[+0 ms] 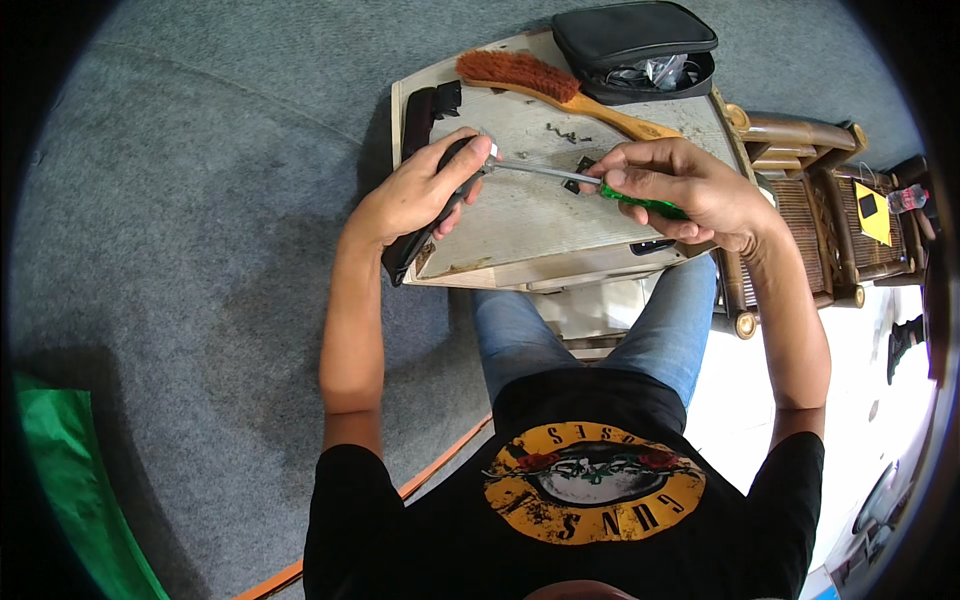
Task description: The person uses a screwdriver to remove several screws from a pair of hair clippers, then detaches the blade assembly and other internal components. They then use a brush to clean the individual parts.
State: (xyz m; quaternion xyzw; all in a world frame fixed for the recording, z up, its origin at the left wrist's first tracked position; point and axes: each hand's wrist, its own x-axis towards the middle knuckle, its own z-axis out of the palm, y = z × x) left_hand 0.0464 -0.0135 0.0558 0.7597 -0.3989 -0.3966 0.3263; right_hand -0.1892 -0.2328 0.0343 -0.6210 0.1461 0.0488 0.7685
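Note:
My left hand [410, 200] is closed around a black handheld device with a pale end [492, 150], which looks like a hair clipper; the fingers cover much of it. In my right hand [690, 190] is a screwdriver [645, 203] with a green translucent handle. Its metal shaft points left, and the tip meets the device by my left thumb. Below and beside my left hand, a long black object [398, 262] lies along the table's left edge, partly hidden. A small black piece [580, 170] rests on the tabletop near my right fingertips.
The pale wooden table [520, 230] stands before my knees. On it lie a brush [520, 72] with reddish bristles, dark curled bits [568, 133] and an unzipped black case [635, 45] holding plastic-wrapped items. Bamboo furniture [800, 200] stands at right, with a bottle [908, 198] farther off.

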